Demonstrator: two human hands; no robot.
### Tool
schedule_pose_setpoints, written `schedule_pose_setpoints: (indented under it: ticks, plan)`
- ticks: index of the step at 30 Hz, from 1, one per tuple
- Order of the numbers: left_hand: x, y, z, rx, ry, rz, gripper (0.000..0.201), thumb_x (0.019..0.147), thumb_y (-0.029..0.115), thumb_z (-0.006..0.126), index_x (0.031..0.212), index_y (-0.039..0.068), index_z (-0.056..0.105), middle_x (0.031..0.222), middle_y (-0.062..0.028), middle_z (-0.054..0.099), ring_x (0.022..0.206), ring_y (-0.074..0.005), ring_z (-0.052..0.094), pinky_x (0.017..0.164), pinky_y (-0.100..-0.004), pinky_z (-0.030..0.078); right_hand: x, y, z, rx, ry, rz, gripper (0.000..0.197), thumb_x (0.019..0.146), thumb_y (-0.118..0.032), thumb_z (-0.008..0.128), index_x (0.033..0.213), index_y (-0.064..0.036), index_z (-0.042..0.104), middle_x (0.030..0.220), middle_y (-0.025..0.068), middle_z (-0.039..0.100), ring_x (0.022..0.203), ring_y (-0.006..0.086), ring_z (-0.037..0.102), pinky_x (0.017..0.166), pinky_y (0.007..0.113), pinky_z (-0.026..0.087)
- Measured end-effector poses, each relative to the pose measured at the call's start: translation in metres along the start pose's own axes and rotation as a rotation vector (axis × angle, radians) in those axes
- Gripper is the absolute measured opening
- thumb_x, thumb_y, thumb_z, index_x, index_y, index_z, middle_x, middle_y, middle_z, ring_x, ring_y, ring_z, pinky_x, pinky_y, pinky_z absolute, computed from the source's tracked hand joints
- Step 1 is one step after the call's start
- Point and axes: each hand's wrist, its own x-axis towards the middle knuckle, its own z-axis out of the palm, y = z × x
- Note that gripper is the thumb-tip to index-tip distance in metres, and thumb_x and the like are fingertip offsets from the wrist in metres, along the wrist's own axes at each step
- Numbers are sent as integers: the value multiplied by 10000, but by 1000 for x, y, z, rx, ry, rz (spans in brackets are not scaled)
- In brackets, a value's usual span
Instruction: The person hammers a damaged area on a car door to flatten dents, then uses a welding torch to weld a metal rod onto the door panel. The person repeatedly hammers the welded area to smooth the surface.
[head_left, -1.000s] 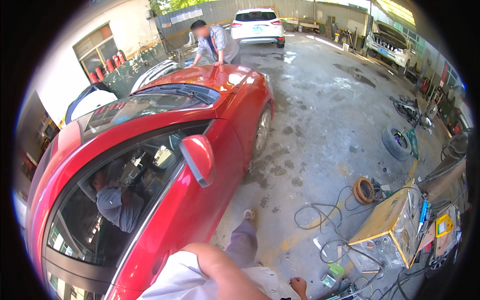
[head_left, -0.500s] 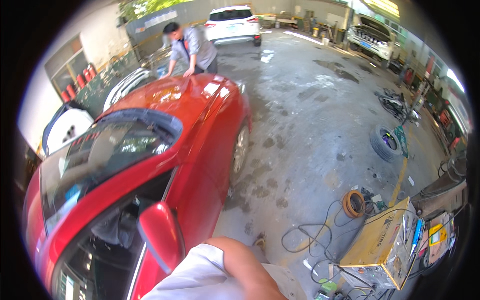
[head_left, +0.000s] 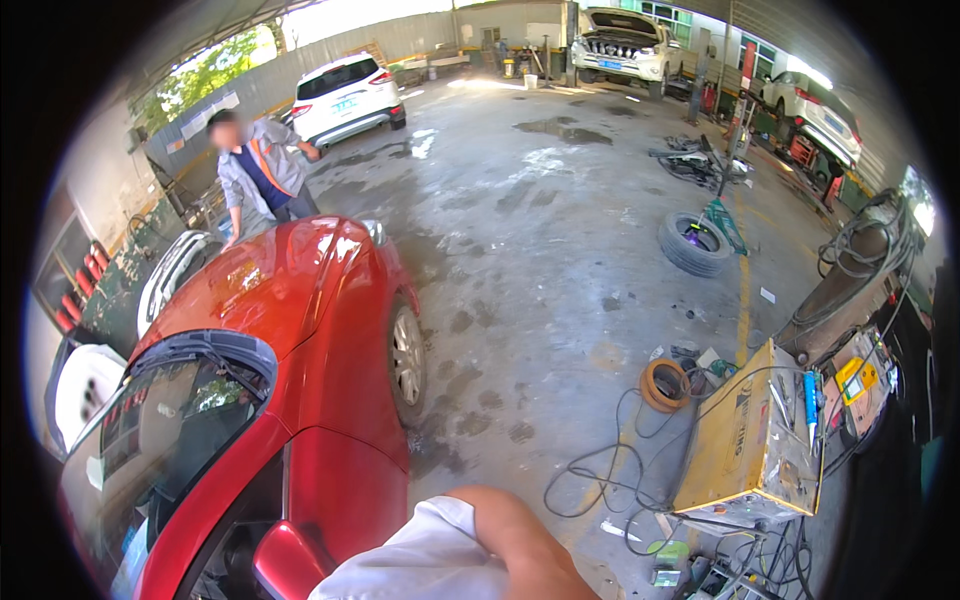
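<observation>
Neither of my hands shows. At the lower edge a bare arm of mine (head_left: 530, 545) with a white short sleeve (head_left: 425, 555) reaches down out of the picture, so its hand is hidden. Close on the left stands a red car (head_left: 350, 490), bonnet shut. Its red side mirror (head_left: 292, 560) is near my sleeve. The windscreen (head_left: 170, 420) and front wheel (head_left: 407, 365) lie farther off. At the far end of the bonnet, another person in a grey jacket (head_left: 262, 165) rests one hand by the car and holds the other arm out sideways.
On the right stand a yellow box-shaped machine (head_left: 725, 450) with a blue tube (head_left: 811, 405) on top, loose cables (head_left: 600, 480) and an orange-brown ring (head_left: 664, 385). A tyre (head_left: 695, 243) lies beyond. White cars (head_left: 348, 100) are parked at the back.
My view has swung right and up, so the red car sits lower and farther left. The other person has straightened and lifted one hand off the bonnet.
</observation>
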Motion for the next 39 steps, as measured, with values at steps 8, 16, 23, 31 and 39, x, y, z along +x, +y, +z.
schedule_pose_setpoints:
  ticks: [8,16,23,31,39]
  plan:
    - [13,-18,4,-71,-8,12,466,965,502,661,896,41,669,802,-152,621,690,-408,606,570,-498,446,-12,-62,-17,50,13,77,385,863,-379,685,938,-12,774,835,191,755,767,308,744,699,429,567]
    - [30,-41,21,-109,2,37,499,949,537,672,966,39,685,887,-158,658,738,-415,635,595,-495,470,-15,-74,-23,79,0,55,376,865,-363,675,934,-7,773,838,199,754,771,321,745,695,446,564]
    - [48,-60,36,-153,18,64,539,935,569,681,1027,38,700,961,-163,690,780,-420,661,616,-492,492,-23,-74,-27,121,-7,35,369,866,-350,665,931,-2,771,841,206,753,775,333,746,692,460,561]
    - [48,-69,29,-133,148,105,596,919,605,692,1097,36,716,1046,-169,727,828,-427,690,641,-489,516,-28,-66,-27,154,23,34,361,868,-335,654,927,3,769,844,214,751,779,346,746,688,477,558]
    - [-154,-159,-71,965,452,-1186,510,901,380,741,1254,23,647,1129,-184,707,1036,-342,692,867,-472,551,-65,-66,-25,189,157,151,354,870,-319,644,924,8,767,847,222,750,784,359,747,684,493,555]
